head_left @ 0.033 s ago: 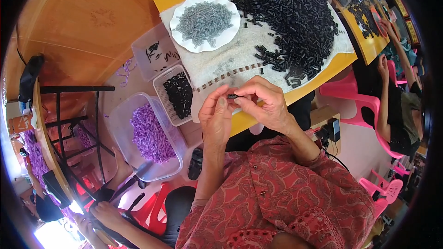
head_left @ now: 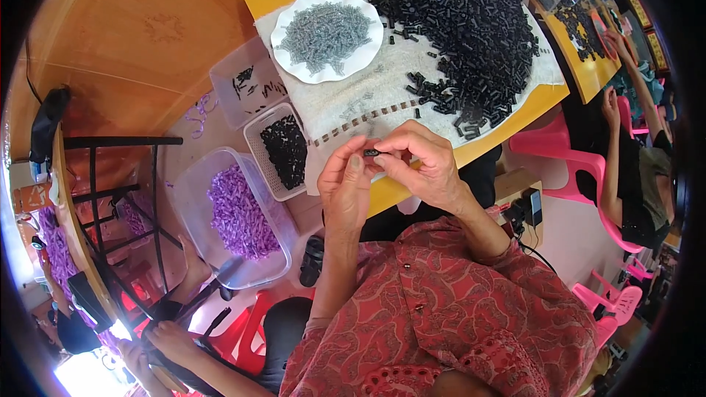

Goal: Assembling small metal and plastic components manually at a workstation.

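Note:
In front of my chest, at the near edge of the yellow table (head_left: 491,132), a small black plastic tube-like part (head_left: 372,153) sits between both hands. My left hand (head_left: 347,184) pinches its left end between thumb and fingertips. The fingers of my right hand (head_left: 424,167) close on its right end. Just beyond the hands lies a white cloth (head_left: 346,106) with a large heap of similar black parts (head_left: 471,37) at its right. On its left part stands a white scalloped plate (head_left: 285,59) filled with small clear springs or coil-like pieces (head_left: 323,33).
Left of the table stand a white basket of black pieces (head_left: 285,148), a clear bin (head_left: 288,265) of purple parts (head_left: 239,213) and a shallow tray (head_left: 228,106). Pink chairs (head_left: 548,143) and another person's arm (head_left: 612,154) are at the right. Another person's hand (head_left: 173,342) shows lower left.

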Tool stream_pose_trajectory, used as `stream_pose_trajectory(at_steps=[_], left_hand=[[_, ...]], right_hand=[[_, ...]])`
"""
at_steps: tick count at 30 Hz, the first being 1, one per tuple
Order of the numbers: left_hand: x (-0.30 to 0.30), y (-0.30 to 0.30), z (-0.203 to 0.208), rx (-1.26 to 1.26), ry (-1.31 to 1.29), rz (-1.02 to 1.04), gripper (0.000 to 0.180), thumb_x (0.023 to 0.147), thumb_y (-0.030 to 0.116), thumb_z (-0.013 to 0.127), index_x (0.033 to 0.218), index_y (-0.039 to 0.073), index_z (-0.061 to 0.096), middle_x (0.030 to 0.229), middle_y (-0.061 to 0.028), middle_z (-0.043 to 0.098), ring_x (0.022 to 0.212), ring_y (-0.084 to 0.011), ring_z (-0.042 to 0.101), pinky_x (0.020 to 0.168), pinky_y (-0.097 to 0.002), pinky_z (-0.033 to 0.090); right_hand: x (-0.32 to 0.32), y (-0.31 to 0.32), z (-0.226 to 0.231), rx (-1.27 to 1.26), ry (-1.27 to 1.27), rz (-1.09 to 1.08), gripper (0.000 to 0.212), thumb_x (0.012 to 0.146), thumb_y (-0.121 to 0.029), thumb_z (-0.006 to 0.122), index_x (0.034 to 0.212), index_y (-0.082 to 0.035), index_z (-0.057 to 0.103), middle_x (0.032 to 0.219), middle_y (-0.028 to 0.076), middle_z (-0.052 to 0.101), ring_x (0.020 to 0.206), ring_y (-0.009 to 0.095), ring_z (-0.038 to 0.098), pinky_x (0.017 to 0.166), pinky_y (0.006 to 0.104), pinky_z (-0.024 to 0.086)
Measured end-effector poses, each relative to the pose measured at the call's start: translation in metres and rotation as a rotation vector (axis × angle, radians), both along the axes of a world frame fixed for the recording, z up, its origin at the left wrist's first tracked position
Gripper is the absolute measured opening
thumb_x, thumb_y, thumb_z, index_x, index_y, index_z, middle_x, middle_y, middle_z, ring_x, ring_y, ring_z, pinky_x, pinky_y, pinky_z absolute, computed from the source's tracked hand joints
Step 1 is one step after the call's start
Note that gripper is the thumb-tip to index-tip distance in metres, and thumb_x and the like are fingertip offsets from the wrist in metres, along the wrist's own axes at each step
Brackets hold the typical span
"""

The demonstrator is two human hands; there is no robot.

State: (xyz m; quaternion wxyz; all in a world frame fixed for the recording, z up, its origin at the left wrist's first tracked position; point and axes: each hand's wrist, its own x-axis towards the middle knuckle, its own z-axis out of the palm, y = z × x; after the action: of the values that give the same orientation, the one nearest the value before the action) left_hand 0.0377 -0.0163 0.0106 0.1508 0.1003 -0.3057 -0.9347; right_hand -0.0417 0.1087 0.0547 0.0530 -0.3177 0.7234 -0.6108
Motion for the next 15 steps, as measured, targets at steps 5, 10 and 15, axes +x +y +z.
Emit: stream_pose_trajectory(at_steps=[5,10,15], left_hand=[[0.001,0.006,-0.005,0.01,-0.013,-0.009,0.028,0.097,0.007,0.056,0.124,-0.003,0.057,0.115,-0.0133,0.064,0.103,-0.0199,0.061,0.091,-0.0365,0.049],[0.002,0.006,-0.009,0.102,0.003,0.044,0.023,0.096,0.005,0.057,0.117,-0.003,0.061,0.112,-0.0126,0.065,0.102,-0.0196,0.061,0.091,-0.0357,0.049],[0.003,-0.002,-0.01,0.138,-0.034,0.065,0.023,0.095,0.005,0.058,0.116,-0.002,0.062,0.11,-0.0137,0.066,0.101,-0.0208,0.062,0.09,-0.0344,0.049]], right_hand=[[0.0,0.0,-0.002,0.01,0.017,-0.002,0.017,0.08,0.006,0.068,0.096,-0.001,0.066,0.083,0.004,0.06,0.064,0.008,0.057,0.053,0.0221,0.044],[0.005,-0.004,-0.006,0.064,0.025,-0.01,0.018,0.08,0.005,0.071,0.096,-0.001,0.065,0.083,0.004,0.06,0.065,0.008,0.058,0.055,0.0223,0.046],[0.009,-0.005,-0.019,-0.111,-0.224,-0.011,0.021,0.077,0.001,0.078,0.093,0.0,0.064,0.083,0.005,0.063,0.065,0.007,0.059,0.058,0.0223,0.048]])
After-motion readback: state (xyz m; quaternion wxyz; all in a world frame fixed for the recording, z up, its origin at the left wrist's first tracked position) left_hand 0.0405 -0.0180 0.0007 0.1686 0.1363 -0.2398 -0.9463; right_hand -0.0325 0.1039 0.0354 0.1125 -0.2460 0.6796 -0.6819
